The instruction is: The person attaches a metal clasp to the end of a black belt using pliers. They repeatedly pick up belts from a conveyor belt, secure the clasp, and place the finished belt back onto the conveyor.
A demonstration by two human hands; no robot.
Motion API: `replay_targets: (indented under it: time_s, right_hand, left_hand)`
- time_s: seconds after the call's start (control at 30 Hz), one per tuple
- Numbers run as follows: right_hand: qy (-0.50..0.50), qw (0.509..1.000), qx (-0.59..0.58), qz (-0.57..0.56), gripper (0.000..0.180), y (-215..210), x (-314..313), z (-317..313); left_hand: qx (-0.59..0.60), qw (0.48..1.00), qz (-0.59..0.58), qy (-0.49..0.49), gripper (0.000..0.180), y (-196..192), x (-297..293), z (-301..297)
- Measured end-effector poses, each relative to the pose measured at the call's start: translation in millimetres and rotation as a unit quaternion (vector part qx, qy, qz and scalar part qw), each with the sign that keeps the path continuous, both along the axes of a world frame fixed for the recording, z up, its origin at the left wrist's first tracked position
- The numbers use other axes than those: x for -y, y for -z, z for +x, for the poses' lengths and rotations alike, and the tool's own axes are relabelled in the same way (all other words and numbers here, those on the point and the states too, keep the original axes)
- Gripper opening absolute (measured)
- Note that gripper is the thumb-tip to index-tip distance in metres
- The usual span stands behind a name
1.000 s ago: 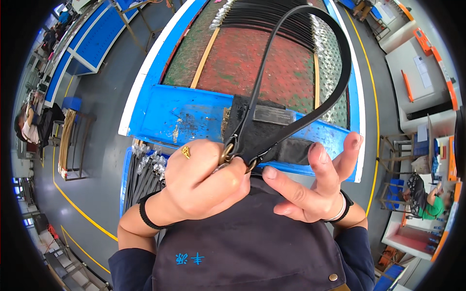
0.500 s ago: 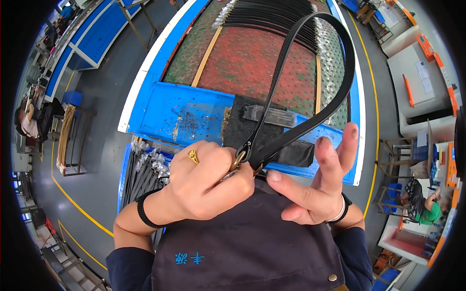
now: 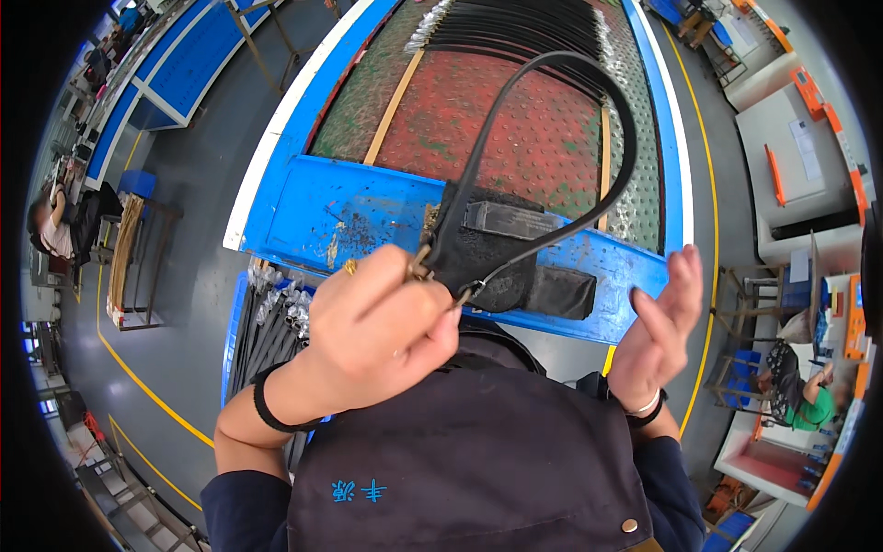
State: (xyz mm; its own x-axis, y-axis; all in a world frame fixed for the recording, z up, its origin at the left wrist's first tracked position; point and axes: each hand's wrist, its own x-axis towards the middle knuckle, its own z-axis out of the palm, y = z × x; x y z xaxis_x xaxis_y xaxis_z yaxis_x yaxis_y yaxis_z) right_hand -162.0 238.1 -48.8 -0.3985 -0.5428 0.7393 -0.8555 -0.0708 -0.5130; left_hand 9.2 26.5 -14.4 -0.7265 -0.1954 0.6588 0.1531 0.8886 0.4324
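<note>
My left hand [image 3: 377,331] is closed in a fist around the ends of a black strap [image 3: 628,147], probably a bag handle. The strap arches up and to the right from the fist in a loop above the workbench. A brass-coloured metal clasp [image 3: 420,269] shows at the top of the fist, and a second metal piece sits at the strap's other end by the fingers. My right hand [image 3: 655,345] is held off to the right, apart from the strap, with its fingers stretched out and nothing in it.
A black pad [image 3: 497,285] and a dark block [image 3: 563,293] lie on the stained blue bench edge [image 3: 368,207]. Behind, several black straps [image 3: 515,37] lie in a row across wooden strips on a red-green mat [image 3: 497,120]. More wrapped straps [image 3: 280,317] fill a blue bin at left.
My right hand has moved away from the strap to the right. The loop has turned and shifted left, and my left fist has rotated with both metal ends now showing.
</note>
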Motion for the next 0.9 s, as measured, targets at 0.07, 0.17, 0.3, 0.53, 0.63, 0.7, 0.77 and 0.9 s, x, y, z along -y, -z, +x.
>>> replay_targets:
  time_s: [0.07,0.17,0.3,0.53,0.63,0.7,0.77,0.9]
  right_hand:
    - [0.088,0.977,-0.057,0.184,0.03,25,-14,-8]
    - [0.135,0.925,-0.029,0.353,0.025,106,-36,-13]
    - [0.144,0.881,-0.035,0.449,0.023,146,-52,-10]
    - [0.126,0.97,-0.053,0.2,0.021,31,-31,-20]
    - [0.047,0.977,-0.152,0.139,0.029,-20,-9,-1]
    - [-0.029,0.967,-0.203,0.154,0.03,-38,5,8]
    - [-0.074,0.956,-0.239,0.155,0.032,-45,16,15]
    - [-0.089,0.939,-0.295,0.15,0.037,-49,31,17]
  left_hand:
    - [0.014,0.996,0.084,0.003,0.016,0,4,-1]
    - [0.053,0.982,0.178,0.022,0.012,-8,12,0]
    - [0.103,0.962,0.247,0.052,0.011,-20,19,2]
    - [0.126,0.958,0.244,0.081,0.009,-29,20,-1]
    - [0.145,0.954,0.239,0.104,0.009,-35,16,-4]
    - [0.142,0.954,0.239,0.114,0.01,-38,12,-5]
    - [0.141,0.953,0.239,0.124,0.01,-41,10,-5]
    - [0.136,0.956,0.229,0.123,0.01,-45,8,-2]
